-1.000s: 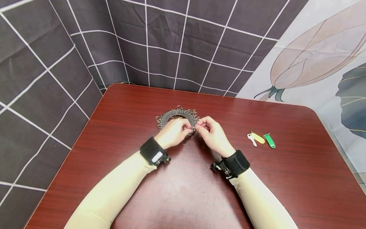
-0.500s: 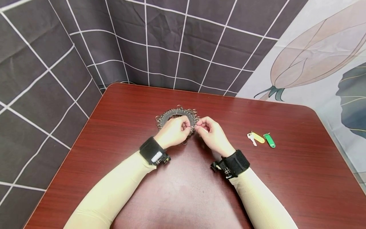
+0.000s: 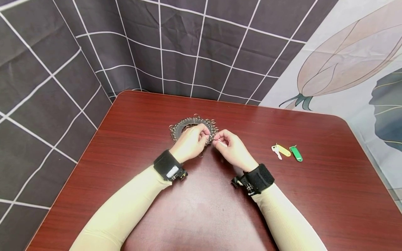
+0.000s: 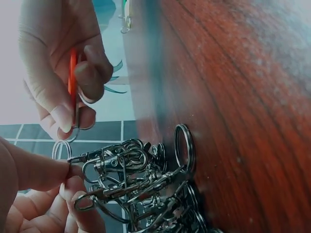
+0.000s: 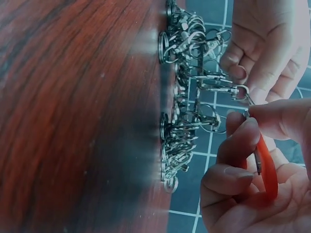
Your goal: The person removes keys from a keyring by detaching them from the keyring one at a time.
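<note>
Left hand [image 3: 190, 142] pinching a clasp on the ring of metal key clips [image 3: 192, 126] at worktop [image 3: 314, 195] centre, right hand [image 3: 231, 149] gripping an orange key tag [image 5: 268, 167] beside it, yellow and green tags [image 3: 287, 152] well apart.

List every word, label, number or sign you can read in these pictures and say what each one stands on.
No text can be read in any view.
The small pale label on the left wrist strap is too small and blurred to read.
The yellow key tag and green key tag show no lettering.
The orange tag pinched by the right hand shows none either.
</note>
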A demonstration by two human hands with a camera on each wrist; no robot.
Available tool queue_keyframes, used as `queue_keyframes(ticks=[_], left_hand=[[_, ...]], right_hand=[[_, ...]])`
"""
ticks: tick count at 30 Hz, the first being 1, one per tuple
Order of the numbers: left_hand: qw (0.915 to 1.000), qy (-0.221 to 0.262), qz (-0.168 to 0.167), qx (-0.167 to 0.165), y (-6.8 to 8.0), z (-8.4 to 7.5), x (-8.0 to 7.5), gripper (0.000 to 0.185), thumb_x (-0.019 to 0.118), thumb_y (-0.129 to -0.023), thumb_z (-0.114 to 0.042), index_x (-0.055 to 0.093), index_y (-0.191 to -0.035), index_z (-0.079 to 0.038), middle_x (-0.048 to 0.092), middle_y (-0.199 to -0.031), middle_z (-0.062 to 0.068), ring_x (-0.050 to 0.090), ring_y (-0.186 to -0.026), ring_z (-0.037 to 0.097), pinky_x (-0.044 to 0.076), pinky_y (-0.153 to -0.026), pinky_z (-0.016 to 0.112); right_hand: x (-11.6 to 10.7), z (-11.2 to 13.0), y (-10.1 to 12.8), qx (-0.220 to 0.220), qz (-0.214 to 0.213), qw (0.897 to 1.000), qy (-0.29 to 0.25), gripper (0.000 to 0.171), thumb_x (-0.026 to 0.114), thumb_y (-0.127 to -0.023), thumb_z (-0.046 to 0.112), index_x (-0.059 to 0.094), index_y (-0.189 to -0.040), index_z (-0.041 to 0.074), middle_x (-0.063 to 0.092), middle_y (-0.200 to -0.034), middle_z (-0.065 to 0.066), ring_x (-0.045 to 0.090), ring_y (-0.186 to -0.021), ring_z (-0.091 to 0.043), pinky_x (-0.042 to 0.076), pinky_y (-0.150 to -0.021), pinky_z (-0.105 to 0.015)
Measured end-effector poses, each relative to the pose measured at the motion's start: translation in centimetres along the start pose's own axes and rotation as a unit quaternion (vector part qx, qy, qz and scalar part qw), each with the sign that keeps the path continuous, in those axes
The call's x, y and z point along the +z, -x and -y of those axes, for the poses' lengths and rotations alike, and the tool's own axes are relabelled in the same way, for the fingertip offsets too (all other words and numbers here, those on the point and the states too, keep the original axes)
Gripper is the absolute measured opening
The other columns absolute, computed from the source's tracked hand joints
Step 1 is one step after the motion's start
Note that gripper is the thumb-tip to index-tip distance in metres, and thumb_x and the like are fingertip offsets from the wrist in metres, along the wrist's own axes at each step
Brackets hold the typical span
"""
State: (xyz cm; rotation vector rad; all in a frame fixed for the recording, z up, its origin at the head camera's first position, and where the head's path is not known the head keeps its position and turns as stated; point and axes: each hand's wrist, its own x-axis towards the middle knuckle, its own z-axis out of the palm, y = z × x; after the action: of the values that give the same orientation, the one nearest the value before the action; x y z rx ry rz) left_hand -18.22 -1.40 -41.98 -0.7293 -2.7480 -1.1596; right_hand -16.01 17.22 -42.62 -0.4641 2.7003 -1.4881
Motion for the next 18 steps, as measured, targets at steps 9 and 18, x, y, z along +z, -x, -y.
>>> queue_keyframes(ticks=[9,18], left_hand=[[0.9997,-0.004,0.023,-0.012,-0.02,-0.11,-0.12,0.011,0.058,-0.095,-0.01,0.066,-0.101,-0.012,0.065,-0.091,0.0,0.058,-0.078,0.013,0.047,-0.072,0.03],[0.9991,-0.003,0.042,0.009,0.13,-0.01,-0.08,0.01,0.06,-0.09,-0.005,0.065,-0.098,-0.008,0.063,-0.084,0.0,0.059,-0.079,0.012,0.048,-0.073,0.028]], right_hand=[[0.07,0.11,0.03,0.001,0.005,1.0,0.018,0.006,0.065,-0.09,0.008,0.061,-0.094,0.009,0.06,-0.083,-0.003,0.054,-0.067,-0.014,0.044,-0.061,-0.025],[0.11,0.13,0.26,0.029,0.026,0.999,0.029,0.009,0.066,-0.089,0.008,0.06,-0.095,0.009,0.06,-0.08,-0.001,0.053,-0.055,-0.011,0.045,-0.054,-0.025]])
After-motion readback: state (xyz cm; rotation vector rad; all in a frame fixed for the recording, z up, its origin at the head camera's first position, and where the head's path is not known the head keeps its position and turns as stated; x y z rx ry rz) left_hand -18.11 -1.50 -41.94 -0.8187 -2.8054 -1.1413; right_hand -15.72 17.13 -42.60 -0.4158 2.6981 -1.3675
